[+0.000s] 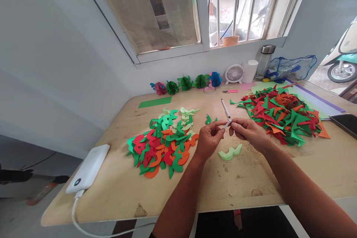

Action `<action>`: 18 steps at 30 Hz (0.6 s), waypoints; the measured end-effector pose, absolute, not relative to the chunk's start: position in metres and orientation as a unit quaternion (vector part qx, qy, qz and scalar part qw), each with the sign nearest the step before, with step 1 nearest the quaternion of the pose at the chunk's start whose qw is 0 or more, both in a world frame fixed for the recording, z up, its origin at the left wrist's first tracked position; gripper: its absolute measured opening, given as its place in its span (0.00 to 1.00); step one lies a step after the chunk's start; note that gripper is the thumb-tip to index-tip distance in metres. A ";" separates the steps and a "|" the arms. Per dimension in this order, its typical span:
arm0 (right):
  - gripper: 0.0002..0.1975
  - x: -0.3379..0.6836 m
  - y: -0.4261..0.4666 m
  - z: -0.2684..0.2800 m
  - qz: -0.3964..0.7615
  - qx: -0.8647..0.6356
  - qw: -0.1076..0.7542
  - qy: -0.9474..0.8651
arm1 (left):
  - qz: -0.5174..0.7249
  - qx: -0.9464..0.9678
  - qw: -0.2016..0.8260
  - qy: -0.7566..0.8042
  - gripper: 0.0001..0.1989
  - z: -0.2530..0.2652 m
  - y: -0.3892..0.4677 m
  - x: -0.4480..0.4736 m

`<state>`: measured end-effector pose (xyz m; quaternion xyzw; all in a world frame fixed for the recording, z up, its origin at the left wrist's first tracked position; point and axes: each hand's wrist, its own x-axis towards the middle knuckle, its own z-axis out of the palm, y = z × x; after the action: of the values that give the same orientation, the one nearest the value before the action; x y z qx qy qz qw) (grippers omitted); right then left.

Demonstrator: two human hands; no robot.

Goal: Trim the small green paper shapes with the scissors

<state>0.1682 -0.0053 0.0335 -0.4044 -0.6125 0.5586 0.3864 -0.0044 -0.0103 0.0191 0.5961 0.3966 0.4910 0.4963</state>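
Observation:
Over the middle of the table, my left hand [210,137] and my right hand [248,131] meet with their fingers pinched. Between their fingertips is a small whitish strip [228,123], held from both sides; its exact kind is too small to make out. Just beyond the fingers lies a slim white pen-like tool [225,108]. A pale green wavy paper cutout [230,152] rests on the wood below my hands. Small dark green paper pieces [211,119] lie just past my left hand.
A heap of curved paper cutouts [164,145] spreads at left, a pile of paper scraps [284,113] at right. Folded paper turtles [185,83], a small fan [234,73] and a glass bottle [264,61] line the wall. A power bank [89,167] and a phone [346,123] sit near the edges.

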 end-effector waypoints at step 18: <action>0.20 0.168 -0.004 0.032 0.543 -0.447 0.380 -0.601 | 0.489 0.598 0.491 0.403 0.15 0.022 -0.011 -0.002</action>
<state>0.1680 -0.0035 0.0317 -0.4467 -0.6005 0.5434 0.3801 -0.0025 -0.0114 0.0222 0.5975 0.4033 0.4889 0.4912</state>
